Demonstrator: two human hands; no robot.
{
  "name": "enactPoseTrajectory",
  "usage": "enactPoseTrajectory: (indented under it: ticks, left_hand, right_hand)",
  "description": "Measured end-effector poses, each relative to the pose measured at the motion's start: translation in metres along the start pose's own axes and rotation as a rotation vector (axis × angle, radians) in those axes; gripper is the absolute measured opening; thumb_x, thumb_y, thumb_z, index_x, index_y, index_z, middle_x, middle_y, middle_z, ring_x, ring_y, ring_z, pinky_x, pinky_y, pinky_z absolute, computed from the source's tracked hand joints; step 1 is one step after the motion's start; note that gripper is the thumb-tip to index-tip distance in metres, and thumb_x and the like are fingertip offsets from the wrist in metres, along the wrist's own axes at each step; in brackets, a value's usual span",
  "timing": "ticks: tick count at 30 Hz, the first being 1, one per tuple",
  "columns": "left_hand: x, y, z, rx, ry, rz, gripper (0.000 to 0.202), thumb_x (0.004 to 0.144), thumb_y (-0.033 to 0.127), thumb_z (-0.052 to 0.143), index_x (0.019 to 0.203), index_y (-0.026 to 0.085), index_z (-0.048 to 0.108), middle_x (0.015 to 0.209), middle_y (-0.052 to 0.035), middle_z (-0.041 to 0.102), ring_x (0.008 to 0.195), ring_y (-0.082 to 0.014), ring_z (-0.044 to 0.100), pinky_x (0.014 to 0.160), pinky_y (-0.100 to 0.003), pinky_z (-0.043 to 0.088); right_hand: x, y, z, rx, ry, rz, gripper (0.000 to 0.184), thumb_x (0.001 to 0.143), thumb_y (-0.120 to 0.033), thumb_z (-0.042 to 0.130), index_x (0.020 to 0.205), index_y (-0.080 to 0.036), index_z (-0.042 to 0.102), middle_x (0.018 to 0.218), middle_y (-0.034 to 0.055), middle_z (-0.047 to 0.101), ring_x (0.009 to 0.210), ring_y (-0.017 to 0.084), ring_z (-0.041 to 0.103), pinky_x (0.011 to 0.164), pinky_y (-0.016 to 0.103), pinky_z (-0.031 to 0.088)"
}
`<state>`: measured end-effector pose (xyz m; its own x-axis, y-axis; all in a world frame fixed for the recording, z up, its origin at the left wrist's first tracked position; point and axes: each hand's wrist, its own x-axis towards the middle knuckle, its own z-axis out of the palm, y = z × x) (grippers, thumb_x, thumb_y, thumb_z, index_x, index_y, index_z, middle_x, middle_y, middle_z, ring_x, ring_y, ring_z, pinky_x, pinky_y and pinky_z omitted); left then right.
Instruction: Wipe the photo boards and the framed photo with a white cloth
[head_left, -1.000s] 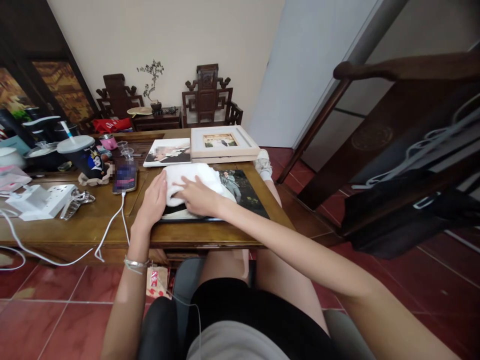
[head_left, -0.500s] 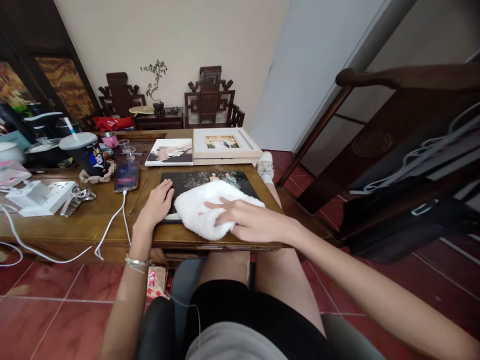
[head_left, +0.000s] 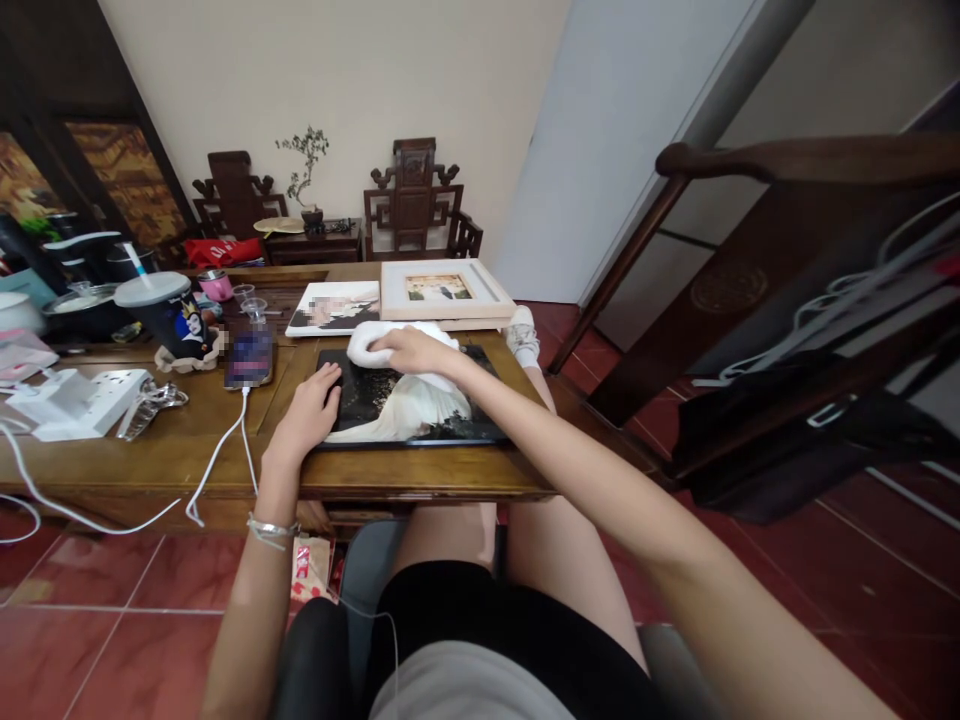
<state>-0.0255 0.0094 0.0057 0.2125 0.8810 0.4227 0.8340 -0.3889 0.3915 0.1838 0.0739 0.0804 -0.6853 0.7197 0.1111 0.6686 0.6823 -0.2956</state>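
A dark glossy photo panel (head_left: 420,415) lies flat near the front edge of the wooden table (head_left: 172,450). My right hand (head_left: 409,350) presses a white cloth (head_left: 367,342) onto the panel's far edge, fingers curled over the cloth. My left hand (head_left: 309,408) rests flat on the panel's left edge, fingers stretched out, holding nothing. Just beyond the panel lie a white-framed photo (head_left: 442,290) and an unframed print (head_left: 334,307).
A phone (head_left: 250,357) on a white charging cable (head_left: 217,455) lies left of the panel. Further left are a lidded cup with a straw (head_left: 161,312), a white power strip (head_left: 82,400) and small cups. A dark wooden chair (head_left: 810,300) with a black bag stands at the right.
My right hand swept the cloth from the panel's left part to its near right corner, then up to the far edge. My left hand shifted slightly along the left edge.
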Motion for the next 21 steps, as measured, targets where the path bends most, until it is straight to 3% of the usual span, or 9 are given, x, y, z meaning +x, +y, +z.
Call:
enactPoseTrajectory:
  ticks: [5, 10, 15, 21]
  left_hand:
    - [0.001, 0.001, -0.001, 0.005, 0.011, -0.009, 0.044, 0.090, 0.027, 0.040, 0.122, 0.009, 0.063, 0.136, -0.0163, 0.058, 0.130, -0.0280, 0.052, 0.113, -0.046, 0.036]
    - [0.001, -0.001, 0.000, -0.009, 0.016, -0.020, 0.043, 0.089, 0.027, 0.041, 0.122, 0.010, 0.063, 0.133, -0.0157, 0.061, 0.127, -0.0286, 0.054, 0.113, -0.046, 0.037]
    - [0.000, 0.000, -0.001, -0.018, 0.005, -0.033, 0.044, 0.090, 0.026, 0.041, 0.124, 0.006, 0.061, 0.137, -0.0179, 0.057, 0.132, -0.0281, 0.049, 0.115, -0.046, 0.035]
    - [-0.001, 0.003, -0.001, -0.033, -0.010, -0.033, 0.044, 0.091, 0.024, 0.039, 0.127, 0.006, 0.059, 0.140, -0.0165, 0.054, 0.136, -0.0254, 0.045, 0.116, -0.044, 0.033]
  right_hand:
    - [0.045, -0.035, 0.002, -0.010, -0.037, -0.054, 0.026, 0.080, -0.013, 0.048, 0.086, -0.017, 0.073, 0.096, 0.0001, 0.075, 0.088, 0.018, 0.064, 0.074, 0.021, 0.040]
    - [0.061, -0.049, 0.005, -0.013, -0.037, -0.052, 0.020, 0.080, -0.015, 0.049, 0.077, -0.013, 0.069, 0.090, 0.0026, 0.074, 0.086, 0.017, 0.063, 0.072, 0.022, 0.039]
    - [0.046, -0.027, 0.003, 0.016, -0.016, -0.024, 0.026, 0.076, -0.011, 0.046, 0.081, -0.016, 0.070, 0.092, 0.0022, 0.075, 0.085, 0.017, 0.063, 0.071, 0.021, 0.039]
    - [-0.004, 0.025, -0.005, 0.058, 0.008, 0.052, 0.044, 0.063, -0.008, 0.042, 0.094, -0.015, 0.071, 0.096, 0.0048, 0.073, 0.085, 0.021, 0.062, 0.072, 0.025, 0.041]
